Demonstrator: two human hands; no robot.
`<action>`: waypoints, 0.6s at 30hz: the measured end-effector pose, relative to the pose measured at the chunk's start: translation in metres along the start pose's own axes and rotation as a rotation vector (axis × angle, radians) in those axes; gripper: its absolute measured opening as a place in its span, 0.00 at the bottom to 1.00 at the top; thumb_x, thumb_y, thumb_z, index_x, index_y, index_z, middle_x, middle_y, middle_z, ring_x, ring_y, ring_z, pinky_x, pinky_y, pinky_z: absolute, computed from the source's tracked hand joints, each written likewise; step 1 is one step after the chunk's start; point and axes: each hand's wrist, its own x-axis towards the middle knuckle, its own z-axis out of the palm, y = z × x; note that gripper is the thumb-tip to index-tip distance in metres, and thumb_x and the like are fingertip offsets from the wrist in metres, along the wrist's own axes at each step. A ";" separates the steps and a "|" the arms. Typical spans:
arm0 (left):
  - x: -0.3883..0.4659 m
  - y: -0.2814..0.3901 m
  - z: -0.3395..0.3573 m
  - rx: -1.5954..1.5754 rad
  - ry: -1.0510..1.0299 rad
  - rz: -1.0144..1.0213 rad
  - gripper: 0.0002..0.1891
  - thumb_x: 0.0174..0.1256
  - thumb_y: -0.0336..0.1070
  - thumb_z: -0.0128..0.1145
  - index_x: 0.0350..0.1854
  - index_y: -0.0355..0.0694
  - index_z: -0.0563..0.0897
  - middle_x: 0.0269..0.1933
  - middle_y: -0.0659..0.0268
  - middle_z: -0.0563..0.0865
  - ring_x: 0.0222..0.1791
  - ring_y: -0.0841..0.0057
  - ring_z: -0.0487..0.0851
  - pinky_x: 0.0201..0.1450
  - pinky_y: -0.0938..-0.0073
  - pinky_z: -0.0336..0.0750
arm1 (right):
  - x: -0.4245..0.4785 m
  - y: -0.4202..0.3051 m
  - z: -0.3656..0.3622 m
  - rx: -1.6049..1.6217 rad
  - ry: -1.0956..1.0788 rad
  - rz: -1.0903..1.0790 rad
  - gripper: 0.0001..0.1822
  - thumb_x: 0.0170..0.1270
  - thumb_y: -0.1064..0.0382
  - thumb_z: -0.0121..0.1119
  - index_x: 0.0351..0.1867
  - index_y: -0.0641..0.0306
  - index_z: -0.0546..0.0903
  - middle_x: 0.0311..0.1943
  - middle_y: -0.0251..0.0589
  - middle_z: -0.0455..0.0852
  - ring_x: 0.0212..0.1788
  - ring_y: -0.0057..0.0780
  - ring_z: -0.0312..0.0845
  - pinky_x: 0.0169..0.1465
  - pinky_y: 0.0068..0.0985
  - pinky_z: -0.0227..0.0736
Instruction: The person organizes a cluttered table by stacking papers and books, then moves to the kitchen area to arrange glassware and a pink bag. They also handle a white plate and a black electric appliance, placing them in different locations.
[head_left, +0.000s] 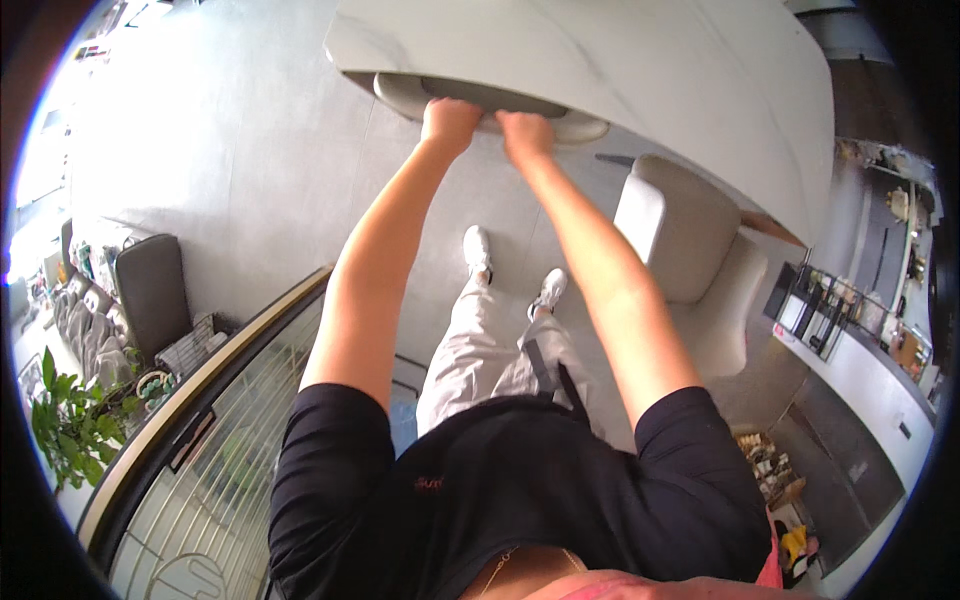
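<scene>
Both arms reach forward to a light upholstered chair (401, 97) pushed partly beneath a white marble-patterned table (577, 52). Closed around the top of its backrest is my left hand (452, 121), left of the middle. My right hand (528, 135) grips the same backrest a short way to the right. The fingertips of both hands are hidden behind the rim. Most of the seat lies out of sight under the tabletop.
A second light chair (682, 225) stands at the table's right side. To my left runs a wood-topped railing (202, 397) with metal bars, beyond it a leafy plant (75, 420) and a dark grey sofa (154, 292). A counter (862, 367) curves along the right.
</scene>
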 end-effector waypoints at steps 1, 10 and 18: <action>0.003 -0.006 -0.004 0.003 -0.002 -0.022 0.07 0.61 0.33 0.61 0.32 0.53 0.91 0.37 0.68 0.93 0.42 0.67 0.92 0.45 0.65 0.84 | 0.002 0.004 0.003 0.060 0.144 -0.067 0.14 0.68 0.63 0.53 0.48 0.45 0.89 0.39 0.45 0.91 0.45 0.50 0.88 0.46 0.46 0.81; -0.143 0.016 0.033 -0.059 -0.141 0.078 0.07 0.61 0.33 0.61 0.30 0.52 0.91 0.34 0.65 0.92 0.38 0.66 0.92 0.35 0.64 0.83 | -0.141 -0.041 0.046 0.146 -0.037 -0.083 0.15 0.64 0.67 0.59 0.49 0.47 0.89 0.35 0.45 0.90 0.40 0.49 0.88 0.43 0.46 0.81; -0.363 0.049 0.047 -0.211 -0.240 0.007 0.13 0.64 0.34 0.57 0.48 0.51 0.88 0.43 0.66 0.90 0.47 0.64 0.88 0.49 0.63 0.81 | -0.325 -0.115 0.103 0.192 -0.206 -0.304 0.06 0.64 0.65 0.56 0.41 0.60 0.81 0.33 0.46 0.87 0.35 0.50 0.88 0.38 0.43 0.85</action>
